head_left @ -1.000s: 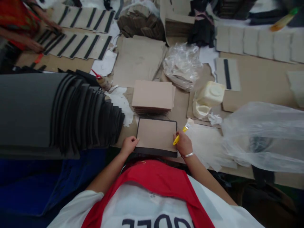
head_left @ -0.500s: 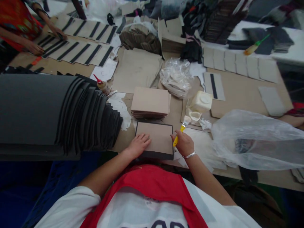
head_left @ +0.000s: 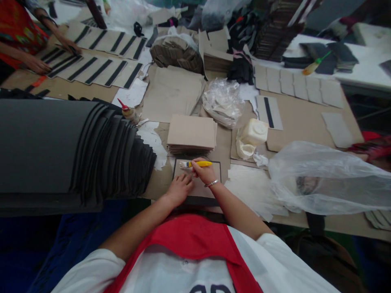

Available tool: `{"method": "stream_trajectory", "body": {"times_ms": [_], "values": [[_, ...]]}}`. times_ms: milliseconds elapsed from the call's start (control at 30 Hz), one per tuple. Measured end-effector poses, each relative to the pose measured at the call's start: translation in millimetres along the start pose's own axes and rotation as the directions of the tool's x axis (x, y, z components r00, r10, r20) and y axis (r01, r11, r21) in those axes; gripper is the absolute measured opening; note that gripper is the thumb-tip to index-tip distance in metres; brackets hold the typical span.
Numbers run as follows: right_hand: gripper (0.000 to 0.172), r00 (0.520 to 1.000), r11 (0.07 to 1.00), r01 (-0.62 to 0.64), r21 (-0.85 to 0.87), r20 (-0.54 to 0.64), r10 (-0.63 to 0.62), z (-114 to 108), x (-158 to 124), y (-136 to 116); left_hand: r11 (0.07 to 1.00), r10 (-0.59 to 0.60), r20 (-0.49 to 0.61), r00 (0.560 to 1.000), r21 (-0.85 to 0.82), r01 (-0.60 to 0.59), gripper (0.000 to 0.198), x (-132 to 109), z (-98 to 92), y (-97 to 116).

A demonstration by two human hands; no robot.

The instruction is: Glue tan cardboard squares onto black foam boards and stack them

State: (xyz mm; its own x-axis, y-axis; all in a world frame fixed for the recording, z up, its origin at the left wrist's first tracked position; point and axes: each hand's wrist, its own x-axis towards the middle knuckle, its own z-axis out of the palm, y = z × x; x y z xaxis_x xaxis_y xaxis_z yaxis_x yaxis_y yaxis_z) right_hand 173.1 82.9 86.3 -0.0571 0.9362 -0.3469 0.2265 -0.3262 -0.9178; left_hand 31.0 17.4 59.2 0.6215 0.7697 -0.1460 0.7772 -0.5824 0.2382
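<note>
In front of me lies a beige board [head_left: 200,190] on a dark sheet that shows as a border around it. My left hand [head_left: 180,188] rests flat on the board's left part, fingers stretched out. My right hand [head_left: 204,171], with a silvery bracelet at the wrist, grips a paintbrush [head_left: 200,164] by its yellow handle. The bristles point left and lie at the board's upper left. Just beyond stands a stack of beige boards [head_left: 191,132]. To the right is a cut-open white plastic jug [head_left: 255,131].
A tall pile of dark sheets [head_left: 45,146] fills the left side. A red-tipped glue bottle [head_left: 130,112] stands behind it. Clear plastic bags [head_left: 330,179] lie at right. Across the table, a co-worker's hands [head_left: 38,64] touch boards with black strips [head_left: 102,72].
My right hand has brought the paintbrush from beside the jug leftward onto the board. My left hand stays on the board. The view has shifted slightly.
</note>
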Motion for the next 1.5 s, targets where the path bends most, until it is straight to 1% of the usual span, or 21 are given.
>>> {"method": "stream_trajectory", "body": {"times_ms": [67, 167, 233, 333, 400, 500, 567, 633, 700, 800, 867, 900, 967, 1033, 1133, 1233, 1300, 1367, 1433, 1467, 1500], "values": [[0.027, 0.999, 0.999, -0.026, -0.032, -0.046, 0.024, -18, -1, 9, 1.0, -0.009, -0.003, 1.0, 0.01, 0.009, 0.032, 0, -0.6, 0], [0.028, 0.983, 0.994, -0.085, -0.068, -0.166, 0.072, -61, -11, 22, 1.0, -0.022, -0.021, 1.0, 0.014, 0.022, 0.031, 0, -0.7, 1], [0.029, 0.965, 0.991, -0.118, -0.066, -0.244, 0.099, -87, -21, 28, 1.0, -0.018, -0.029, 0.999, 0.008, 0.018, 0.03, 0, 0.2, 2], [0.03, 0.943, 0.993, -0.116, -0.023, -0.317, 0.103, -116, -40, 30, 1.0, -0.005, -0.026, 1.0, 0.004, 0.005, 0.031, -1, 2.4, 2], [0.033, 0.935, 0.997, -0.076, 0.014, -0.346, 0.076, -132, -55, 29, 1.0, 0.003, -0.019, 1.0, -0.004, -0.003, 0.031, -1, 4.0, 1], [0.042, 0.927, 0.999, 0.036, -0.002, -0.373, -0.034, -158, -83, 32, 1.0, 0.007, -0.007, 1.0, -0.018, -0.007, 0.031, 1, 4.9, 0], [0.044, 0.926, 0.993, 0.072, -0.093, -0.364, -0.101, -174, -103, 45, 1.0, 0.019, 0.001, 1.0, -0.003, -0.019, 0.031, 4, 3.3, 0], [0.039, 0.933, 0.965, 0.054, -0.256, -0.332, -0.14, -184, -120, 70, 0.999, 0.035, 0.018, 0.999, 0.031, -0.036, 0.031, 6, 0.1, 2], [0.031, 0.934, 0.877, 0.011, -0.481, -0.308, -0.181, -185, -130, 102, 0.998, 0.032, 0.041, 0.999, 0.06, -0.035, 0.03, 8, -3.3, 3], [0.024, 0.923, 0.648, -0.06, -0.759, -0.289, -0.254, -179, -132, 150, 0.997, -0.02, 0.068, 0.998, 0.08, 0.014, 0.032, 10, -7.1, 5], [0.025, 0.914, 0.527, -0.096, -0.845, -0.284, -0.289, -175, -130, 174, 0.995, -0.056, 0.075, 0.996, 0.091, 0.049, 0.037, 11, -8.5, 6], [0.025, 0.912, 0.487, -0.113, -0.866, -0.285, -0.295, -175, -129, 183, 0.994, -0.067, 0.077, 0.995, 0.094, 0.06, 0.038, 11, -9.0, 6], [0.025, 0.914, 0.441, -0.143, -0.886, -0.289, -0.284, -177, -127, 196, 0.993, -0.082, 0.076, 0.994, 0.088, 0.075, 0.038, 10, -9.7, 8], [0.025, 0.923, 0.423, -0.16, -0.892, -0.287, -0.257, -180, -126, 204, 0.993, -0.092, 0.076, 0.993, 0.077, 0.086, 0.036, 10, -10.2, 10], [0.028, 0.929, 0.424, -0.142, -0.894, -0.268, -0.254, -183, -125, 211, 0.992, -0.101, 0.084, 0.991, 0.088, 0.093, 0.034, 10, -10.3, 12], [0.026, 0.925, 0.46, -0.101, -0.882, -0.254, -0.283, -184, -123, 210, 0.992, -0.099, 0.082, 0.992, 0.087, 0.091, 0.033, 9, -9.6, 11], [0.022, 0.91, 0.51, -0.075, -0.857, -0.268, -0.317, -182, -120, 204, 0.993, -0.109, 0.036, 0.993, 0.043, 0.108, 0.033, 8, -10.0, 11], [0.018, 0.879, 0.575, -0.042, -0.817, -0.304, -0.367, -180, -116, 192, 0.989, -0.136, -0.055, 0.989, -0.071, 0.132, 0.034, 9, -12.6, 18], [0.015, 0.833, 0.636, 0.007, -0.772, -0.347, -0.431, -176, -111, 174, 0.949, -0.193, -0.117, 0.974, -0.277, 0.154, 0.036, 16, -17.9, 32], [0.014, 0.806, 0.656, 0.04, -0.753, -0.363, -0.467, -173, -110, 163, 0.898, -0.231, -0.109, 0.967, -0.406, 0.169, 0.037, 23, -21.1, 43], [0.012, 0.78, 0.667, 0.081, -0.741, -0.369, -0.505, -170, -108, 152, 0.821, -0.27, -0.067, 0.961, -0.538, 0.193, 0.039, 32, -24.4, 55]]}}
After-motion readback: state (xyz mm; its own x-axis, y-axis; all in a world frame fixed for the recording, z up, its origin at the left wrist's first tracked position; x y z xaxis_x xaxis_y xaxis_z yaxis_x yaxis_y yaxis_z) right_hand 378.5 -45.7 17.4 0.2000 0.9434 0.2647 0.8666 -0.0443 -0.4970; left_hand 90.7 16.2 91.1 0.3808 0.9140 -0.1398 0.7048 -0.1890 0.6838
